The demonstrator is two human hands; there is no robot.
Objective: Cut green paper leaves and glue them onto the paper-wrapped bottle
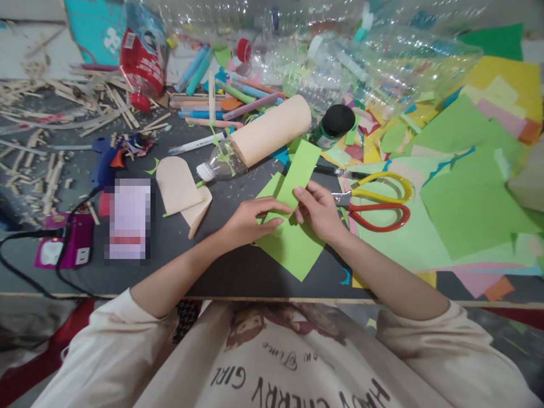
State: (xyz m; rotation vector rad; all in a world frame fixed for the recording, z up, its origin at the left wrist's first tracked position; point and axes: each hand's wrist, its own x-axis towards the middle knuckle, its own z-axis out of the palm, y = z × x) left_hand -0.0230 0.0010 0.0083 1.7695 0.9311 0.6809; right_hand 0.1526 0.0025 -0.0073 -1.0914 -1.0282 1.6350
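2 hands, 1 green strip (304, 164), 1 green sheet (301, 255) under it. strip: bright lime, narrow, straight-edged, plain, looks flat; tilted, top end leaning right. it's in front of the person, mid-table (229, 277), over the sheet. sheet is the same lime, lying skewed, one corner toward the table's near edge.

right hand (321, 209): grip closed on the strip, thumb on top near the right edge. left hand (250, 221): fingers reach the strip's left side, thumb lower; can't tell if that grip is closed on paper.

around them: 1 pair of scissors (349, 202) right of the right hand, one yellow handle, one red, blades mostly hidden. 1 black pen (329, 170) just above it. 1 black-lidded jar (335, 122) beyond the strip. 1 tan-wrapped bottle (272, 133) on its side, clear neck and white cap to the left. 1 white pen (198, 143) by that neck. 2 tan paper pieces (178, 184), overlapping, left of the left hand.

farther left: 1 blue glue gun (106, 161), 1 pixelated rectangle (130, 218), 1 magenta box (80, 249). back: 1 red-labelled bottle (144, 62), cap down; markers (199, 68) and clear bottles (382, 62) overlap, can't count.
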